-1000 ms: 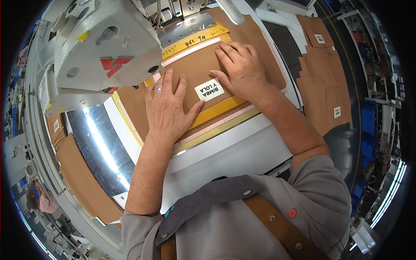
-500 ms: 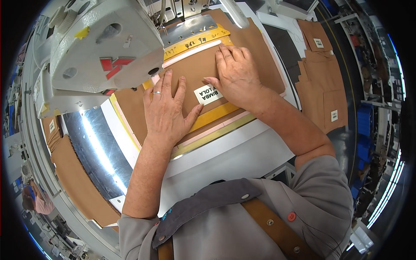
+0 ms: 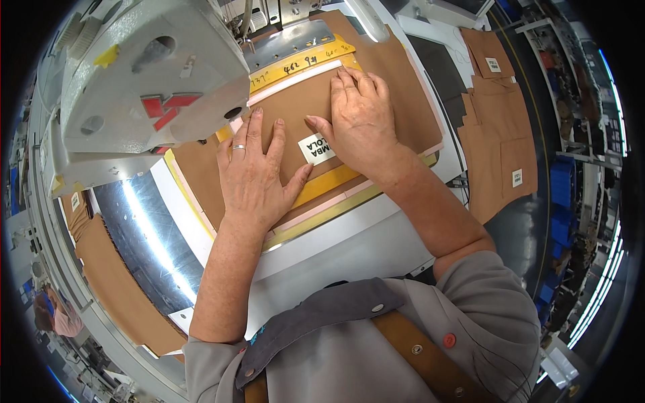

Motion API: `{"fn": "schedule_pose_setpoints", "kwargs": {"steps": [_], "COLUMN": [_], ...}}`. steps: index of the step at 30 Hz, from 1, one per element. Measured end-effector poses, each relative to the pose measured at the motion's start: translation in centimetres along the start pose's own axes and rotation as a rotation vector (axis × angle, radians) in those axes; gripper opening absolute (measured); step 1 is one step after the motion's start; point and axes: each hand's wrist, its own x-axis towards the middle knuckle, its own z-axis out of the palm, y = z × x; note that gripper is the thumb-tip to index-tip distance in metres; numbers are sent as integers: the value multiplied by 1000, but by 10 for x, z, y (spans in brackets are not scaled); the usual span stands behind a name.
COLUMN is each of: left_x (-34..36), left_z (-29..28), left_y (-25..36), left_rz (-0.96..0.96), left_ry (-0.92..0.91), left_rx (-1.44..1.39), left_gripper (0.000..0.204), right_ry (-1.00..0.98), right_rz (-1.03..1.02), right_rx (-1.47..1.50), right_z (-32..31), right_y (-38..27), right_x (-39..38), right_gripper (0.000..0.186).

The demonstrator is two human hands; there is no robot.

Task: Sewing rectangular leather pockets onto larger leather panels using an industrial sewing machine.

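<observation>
**Both hands flat on brown fabric at sewing machine**

Left hand (image 3: 254,173) lies palm down on the brown fabric piece (image 3: 295,111), fingers spread and straight, ring on one finger, gripping nothing. Right hand (image 3: 361,119) also flat on the same piece, fingers together and pointing toward the machine, fingertips near the yellow strip (image 3: 302,64); open, pressing only. Forearms bare, grey sleeves pushed up.

Head view: fabric is matte, smooth, tan-brown, a flat cut panel with straight edges. It sits on a layered template (image 3: 336,198) of pink and yellow bands, on the white table (image 3: 349,245) right under the sewing machine head (image 3: 144,74). Machine head is grey-white, bulky, rounded metal with red marks. One small white rectangular label (image 3: 314,148) lies on the fabric between the two hands, the right thumb touching it. Shiny curved metal plate (image 3: 144,245) to the left. More brown cut pieces (image 3: 500,141) lie on the right, two white tags visible on them; another brown stack (image 3: 114,289) lower left. Two hands, one ring, one label.
</observation>
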Motion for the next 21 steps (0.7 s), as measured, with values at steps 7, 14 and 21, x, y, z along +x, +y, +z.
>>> {"fn": "schedule_pose_setpoints", "kwargs": {"steps": [7,14,21], "left_x": [-1,-1,0], "left_z": [1,1,0], "left_y": [0,-1,0], "left_rz": [2,5,-2], "left_ry": [8,7,-16], "left_rx": [-3,-14,11], "left_gripper": [74,74,74], "right_ry": [49,-33,-39], "right_rz": [51,49,102], "right_rx": [86,10,86], "right_z": [3,3,0], "right_y": [-8,-6,-6], "right_x": [1,-1,1], "right_gripper": [70,74,71]}}
